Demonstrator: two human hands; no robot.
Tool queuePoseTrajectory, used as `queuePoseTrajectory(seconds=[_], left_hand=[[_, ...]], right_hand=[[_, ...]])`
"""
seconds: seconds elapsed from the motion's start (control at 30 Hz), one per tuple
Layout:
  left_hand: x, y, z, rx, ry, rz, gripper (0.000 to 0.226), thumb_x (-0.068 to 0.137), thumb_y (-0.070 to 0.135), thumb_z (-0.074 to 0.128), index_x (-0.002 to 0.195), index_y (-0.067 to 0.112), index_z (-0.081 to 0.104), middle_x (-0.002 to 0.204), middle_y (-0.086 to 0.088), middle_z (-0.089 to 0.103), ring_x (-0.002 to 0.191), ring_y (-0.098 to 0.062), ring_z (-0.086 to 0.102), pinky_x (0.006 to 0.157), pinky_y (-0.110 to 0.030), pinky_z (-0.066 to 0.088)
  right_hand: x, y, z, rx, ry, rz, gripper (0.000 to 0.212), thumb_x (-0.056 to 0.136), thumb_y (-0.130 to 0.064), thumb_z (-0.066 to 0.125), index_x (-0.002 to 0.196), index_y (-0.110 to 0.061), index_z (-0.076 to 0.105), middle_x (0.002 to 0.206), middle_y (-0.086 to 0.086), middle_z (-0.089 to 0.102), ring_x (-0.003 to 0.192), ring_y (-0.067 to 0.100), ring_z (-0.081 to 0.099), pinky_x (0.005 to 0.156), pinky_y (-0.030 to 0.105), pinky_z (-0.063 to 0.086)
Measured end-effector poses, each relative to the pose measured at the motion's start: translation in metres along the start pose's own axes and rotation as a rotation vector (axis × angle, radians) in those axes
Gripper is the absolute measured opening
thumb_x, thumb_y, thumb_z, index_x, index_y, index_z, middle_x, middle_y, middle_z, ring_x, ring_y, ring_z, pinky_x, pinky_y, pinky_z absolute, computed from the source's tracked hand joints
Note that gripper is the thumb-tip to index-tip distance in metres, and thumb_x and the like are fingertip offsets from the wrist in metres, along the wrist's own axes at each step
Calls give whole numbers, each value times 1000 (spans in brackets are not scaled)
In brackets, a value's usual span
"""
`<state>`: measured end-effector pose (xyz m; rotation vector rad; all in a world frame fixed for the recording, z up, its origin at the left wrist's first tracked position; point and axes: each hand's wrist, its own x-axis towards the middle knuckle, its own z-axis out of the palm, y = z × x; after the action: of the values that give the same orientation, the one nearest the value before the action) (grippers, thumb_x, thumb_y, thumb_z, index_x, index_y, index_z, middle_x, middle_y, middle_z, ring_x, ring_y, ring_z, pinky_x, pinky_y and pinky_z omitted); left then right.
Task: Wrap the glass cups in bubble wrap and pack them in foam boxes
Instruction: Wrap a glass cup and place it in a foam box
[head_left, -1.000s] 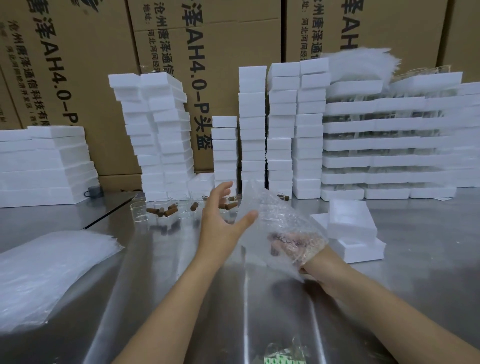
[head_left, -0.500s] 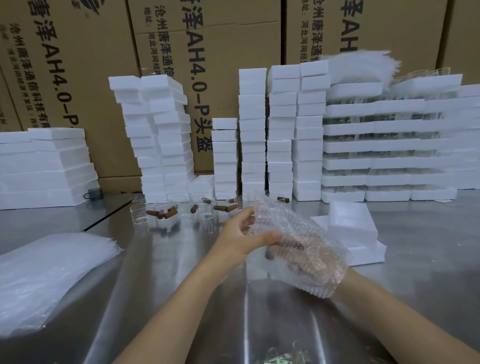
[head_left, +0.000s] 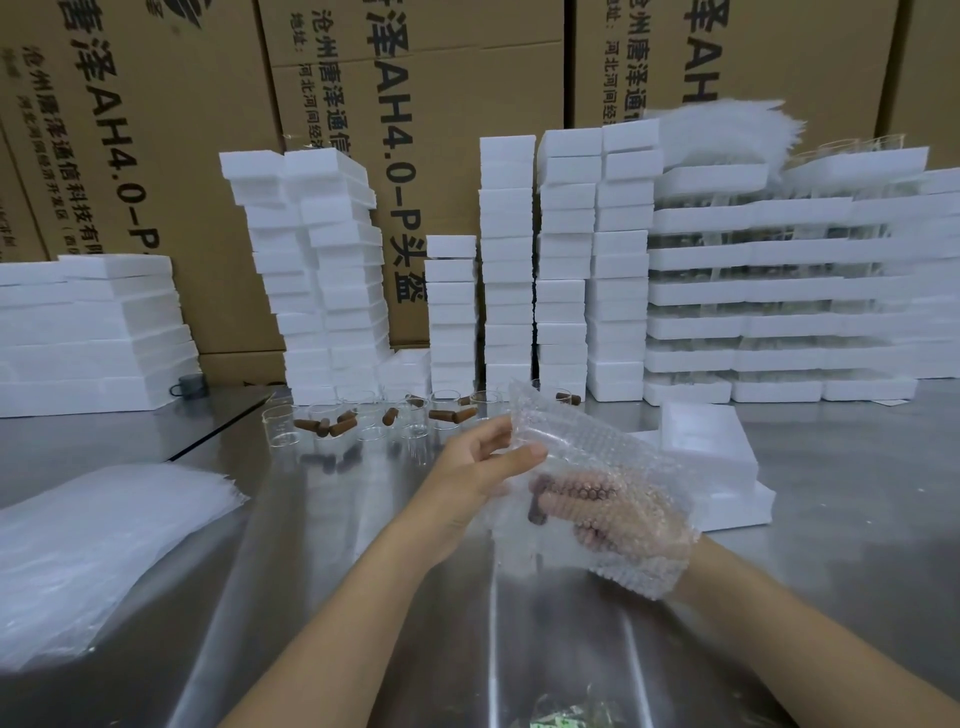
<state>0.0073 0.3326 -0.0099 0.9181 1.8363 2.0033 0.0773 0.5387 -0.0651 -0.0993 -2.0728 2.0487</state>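
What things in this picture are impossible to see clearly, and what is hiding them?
Head view only:
Right hand: veiled by the bubble wrap; its grip is unclear.
What the wrap holds: unclear; only a brown piece shows.
Green-printed packet: cut off by the bottom edge.
Contents between the stacked foam trays: too small, blurred.

Left hand (head_left: 483, 467): raised over the middle of the worktop (head_left: 311, 597), thumb and fingers pinching the left edge of the bubble wrap (head_left: 597, 452). Forearm bare, coming in from the near edge. Right hand (head_left: 608, 514): under the wrap, blurred through it, fingers (head_left: 566, 512) curled round a dark-tipped item (head_left: 536, 501). Forearm bare, coming in from the near-right corner.
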Motion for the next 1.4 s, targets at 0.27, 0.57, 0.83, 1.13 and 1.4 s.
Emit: queuePoseTrajectory(seconds=[0.27, 0.57, 0.83, 1.13, 1.4], left_hand=[[-2, -4, 9, -69, 44, 49, 104, 61, 61, 93, 152, 26, 58, 151, 5, 62, 141, -10, 56, 123, -43, 43], [-5, -3, 9, -23, -5, -10, 72, 71, 64, 88, 134, 33, 69, 129, 22, 75, 124, 3, 66, 102, -20, 52], [3, -8, 3, -196, 151, -14, 108, 53, 65, 98, 145, 18, 66, 142, 2, 71, 136, -16, 63, 121, -43, 41], [7, -7, -13, -467, 253, -63, 84, 77, 53, 93, 144, 11, 65, 137, -13, 73, 129, -31, 70, 116, -52, 50], [7, -16, -8, -309, 176, -68, 74, 78, 53, 93, 137, 14, 71, 132, -11, 76, 125, -30, 72, 116, -54, 48]], right_hand=[[0, -7, 2, -27, -28, -5, 12, 95, -13, 75, 106, -9, 79, 111, 15, 77, 81, 20, 71, 67, 33, 57], [-3, -15, 8, 57, -52, 17, 21, 93, -10, 75, 113, -4, 75, 110, 13, 78, 86, 25, 73, 69, 34, 61], [-11, -31, 16, -187, -20, 10, 31, 85, -28, 82, 111, -10, 79, 97, 9, 79, 76, 18, 70, 63, 20, 58], [-18, -37, 16, -33, 200, -52, 64, 69, -101, 46, 119, -64, 60, 123, -31, 63, 106, -1, 63, 108, 41, 50], [-23, -36, 14, 306, -147, -34, 86, 67, -63, 92, 142, -47, 51, 134, 9, 68, 94, 31, 75, 74, 45, 61]])
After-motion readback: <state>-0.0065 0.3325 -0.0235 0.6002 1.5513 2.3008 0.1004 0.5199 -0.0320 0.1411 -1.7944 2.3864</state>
